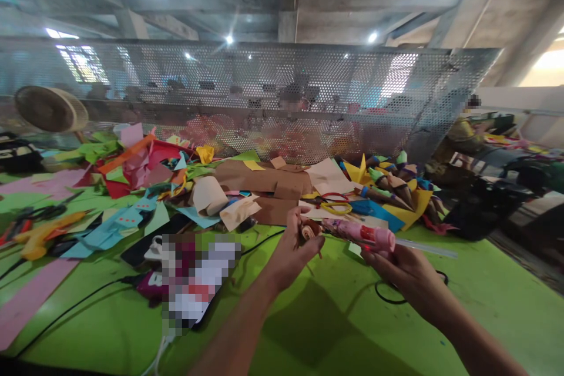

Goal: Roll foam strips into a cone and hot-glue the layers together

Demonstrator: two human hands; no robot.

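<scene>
Brown roll (311, 231) between left fingers (314, 245), pink tool (359, 232) in right fingers (384, 265)

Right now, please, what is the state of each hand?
Left hand: closed, holding a small brown roll between thumb and fingers.
Right hand: closed, holding the pink glue gun.

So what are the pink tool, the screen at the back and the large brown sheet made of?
Pink tool: probably plastic; smooth, slightly shiny.
Screen: likely metal; grey, dull sheen, rows of small punched holes.
Large brown sheet: perhaps cardboard; flat, matt, plain brown.
</scene>
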